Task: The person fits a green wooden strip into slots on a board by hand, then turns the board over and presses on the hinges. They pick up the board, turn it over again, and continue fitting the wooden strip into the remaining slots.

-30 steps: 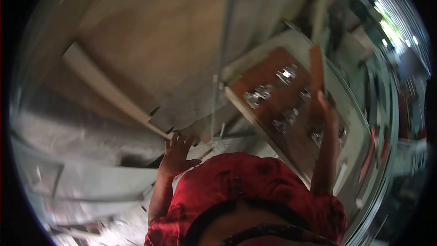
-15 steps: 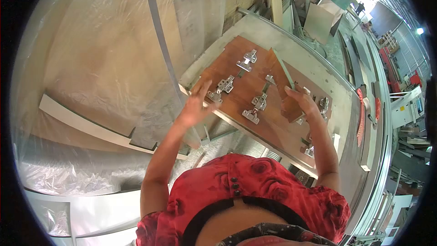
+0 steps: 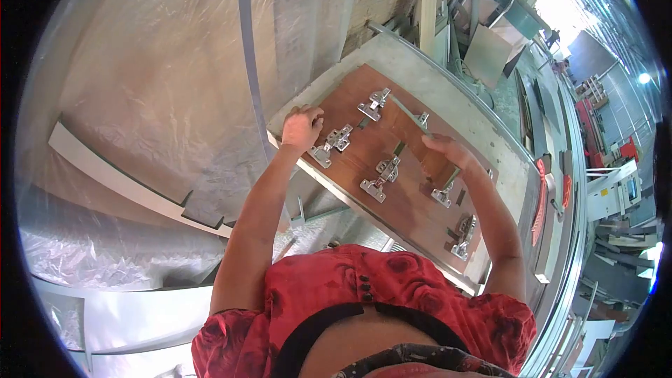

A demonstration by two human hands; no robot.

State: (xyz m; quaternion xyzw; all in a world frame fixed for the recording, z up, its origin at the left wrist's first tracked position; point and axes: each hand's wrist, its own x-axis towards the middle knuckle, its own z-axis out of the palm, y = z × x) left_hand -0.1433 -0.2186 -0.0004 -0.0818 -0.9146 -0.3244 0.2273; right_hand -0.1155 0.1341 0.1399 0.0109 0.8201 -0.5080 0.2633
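Note:
A reddish-brown wooden panel (image 3: pixel 350 108) lies on a pale work table, with several metal cabinet hinges (image 3: pixel 380 177) spread across it. My right hand (image 3: pixel 453 155) grips the edge of a small brown board (image 3: pixel 413 141), which sits low over the panel between the hinges. Its underside is hidden. At the panel's left edge, my left hand (image 3: pixel 302 127) has its fingers curled in, near a hinge (image 3: pixel 332 144). Whatever those fingers hold, if anything, does not show.
Plastic sheeting (image 3: pixel 154 63) hangs over the wall at left, with a curved white strip (image 3: pixel 119 178) below it. A metal rail (image 3: pixel 448 84) borders the table's far side. Red-handled tools (image 3: pixel 540 199) lie at right, and machines stand beyond.
The small board has gone from steeply tilted to lower over the panel, in my right hand. My left hand has moved up and its spread fingers have curled. The view has shifted slightly.

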